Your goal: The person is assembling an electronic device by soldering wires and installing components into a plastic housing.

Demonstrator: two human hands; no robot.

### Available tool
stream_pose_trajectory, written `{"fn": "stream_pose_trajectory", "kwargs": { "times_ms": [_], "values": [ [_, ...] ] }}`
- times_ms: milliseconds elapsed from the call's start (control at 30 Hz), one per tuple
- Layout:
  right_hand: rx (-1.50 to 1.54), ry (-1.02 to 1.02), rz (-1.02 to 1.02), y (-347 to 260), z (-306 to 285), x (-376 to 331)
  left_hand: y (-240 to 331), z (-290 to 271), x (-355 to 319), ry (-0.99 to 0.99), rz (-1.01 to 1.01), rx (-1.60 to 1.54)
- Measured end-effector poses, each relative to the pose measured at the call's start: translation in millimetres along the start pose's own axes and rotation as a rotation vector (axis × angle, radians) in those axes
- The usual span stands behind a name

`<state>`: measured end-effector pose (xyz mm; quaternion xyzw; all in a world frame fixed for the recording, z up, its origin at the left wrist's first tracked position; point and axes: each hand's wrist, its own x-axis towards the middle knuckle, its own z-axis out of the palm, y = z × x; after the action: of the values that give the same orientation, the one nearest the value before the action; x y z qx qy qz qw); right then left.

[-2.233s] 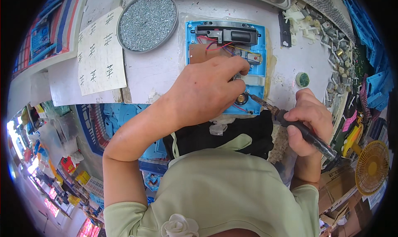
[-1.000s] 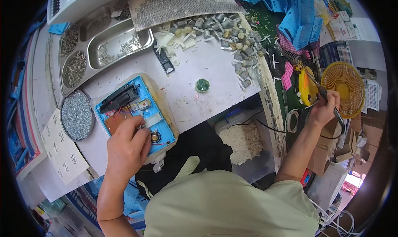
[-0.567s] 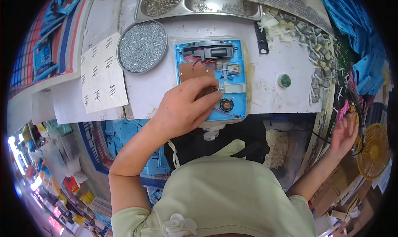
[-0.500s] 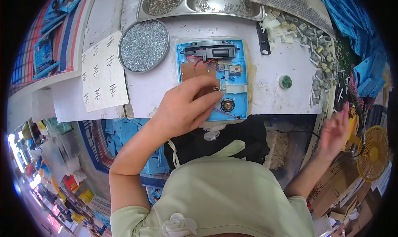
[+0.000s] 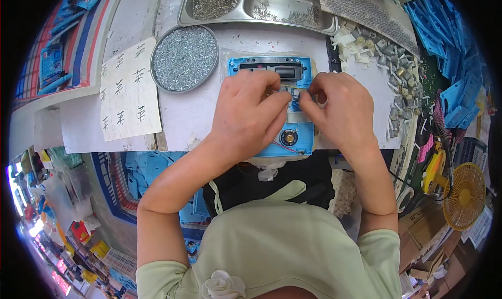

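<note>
A blue plastic device housing (image 5: 293, 142) lies open on the white worktop (image 5: 198, 111), with a black part along its top edge and a small round speaker (image 5: 288, 137) near its bottom. My left hand (image 5: 243, 113) rests over the housing's left half, fingertips pinched at its middle. My right hand (image 5: 337, 108) comes from the right, and its fingertips meet the left ones over a small part (image 5: 294, 93) with thin wires inside the housing. Both hands pinch at that small part; what exactly each grips is partly hidden.
A round metal dish of screws (image 5: 184, 58) sits left of the housing. A steel tray (image 5: 261, 6) with small parts stands behind. A handwritten paper sheet (image 5: 129, 95) lies at left. Loose white and metal parts (image 5: 392, 64) are scattered at right. A yellow fan (image 5: 463, 194) stands lower right.
My right hand put the screwdriver away at the far right and has come back to the housing, now meeting my left hand's fingertips there. My left hand stayed on the housing.
</note>
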<state>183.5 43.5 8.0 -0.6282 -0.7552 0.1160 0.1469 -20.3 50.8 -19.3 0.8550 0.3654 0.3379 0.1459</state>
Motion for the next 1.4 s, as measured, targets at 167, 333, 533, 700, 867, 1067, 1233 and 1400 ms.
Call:
{"fn": "stream_pose_trajectory", "kwargs": {
  "times_ms": [167, 333, 533, 700, 867, 1067, 1233, 1400],
  "values": [
    [-0.128, -0.065, -0.008, -7.0, -5.6, 7.1, -1.4, 5.0, 4.4, 0.012, 0.025, 0.022],
    [-0.121, -0.030, -0.033, -5.1, -3.8, 5.3, -0.6, 8.9, 4.6, 0.013, 0.050, 0.048],
    [0.115, -0.162, 0.124, 7.5, -3.9, 6.8, -1.9, 11.6, 3.2, -0.020, 0.075, 0.106],
    [-0.078, -0.217, -0.068, 5.3, -9.6, 21.5, -1.1, 13.6, 2.1, -0.021, 0.082, 0.121],
    [-0.214, -0.219, -0.210, -11.4, -4.6, 20.0, -1.1, 10.4, 4.2, -0.074, 0.067, 0.127],
    [0.623, -0.379, 0.318, 35.7, -6.0, 13.5, 3.2, 11.7, 4.4, -0.046, 0.051, 0.103],
    [0.763, -0.322, 0.453, 32.7, 2.1, 5.0, 5.5, 9.8, 7.2, -0.078, 0.043, 0.114],
    [0.723, -0.190, 0.342, 33.8, 14.6, -5.9, 9.6, 9.4, 13.4, -0.064, 0.026, 0.092]
  ]
}}
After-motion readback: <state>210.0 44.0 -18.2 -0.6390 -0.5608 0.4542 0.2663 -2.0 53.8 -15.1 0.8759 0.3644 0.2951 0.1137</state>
